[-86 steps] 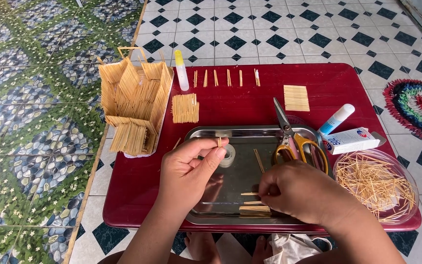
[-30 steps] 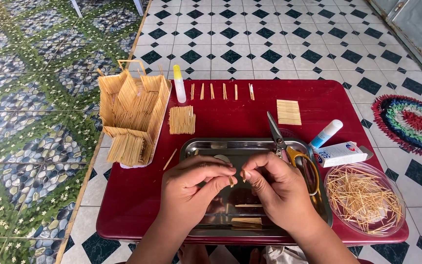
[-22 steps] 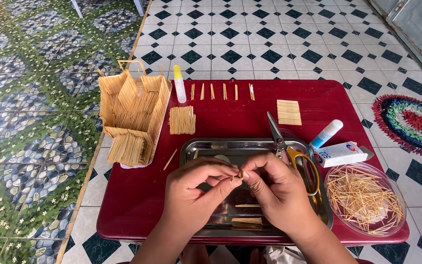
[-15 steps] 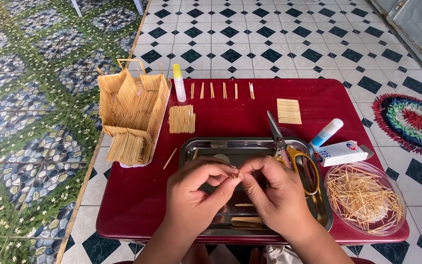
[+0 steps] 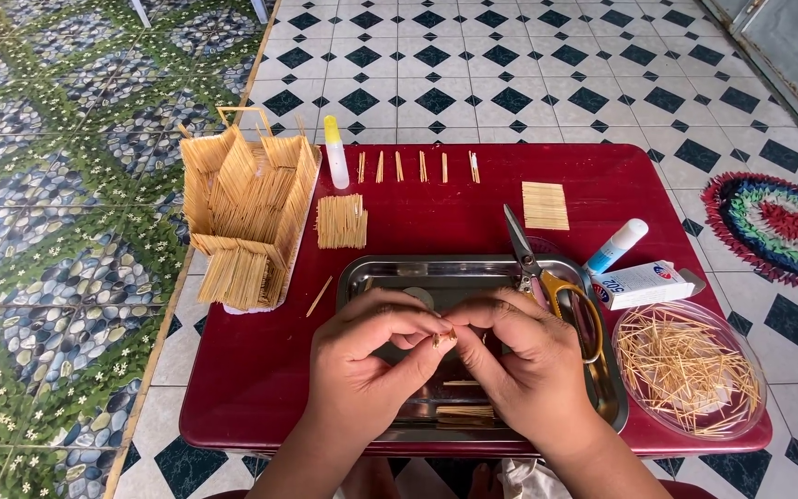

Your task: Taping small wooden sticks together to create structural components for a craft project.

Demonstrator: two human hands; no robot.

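Left hand point(image 5: 362, 360): fingertips pinched on a small stick bundle point(image 5: 443, 338); steadies it
Right hand point(image 5: 519, 356): pinches the same bundle from 3 o'clock; over the metal tray point(image 5: 371, 277)

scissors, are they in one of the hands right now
No, the scissors lie on the metal tray, beside the right hand.

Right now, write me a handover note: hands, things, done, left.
Left hand and right hand: both pinch a small toothpick piece over the metal tray.
Things: scissors on the tray's right edge; loose toothpicks in the clear dish; glue bottle by the toothpick house.
Done: house walls up, two flat panels made.
Left: the pinched piece is not yet set down.
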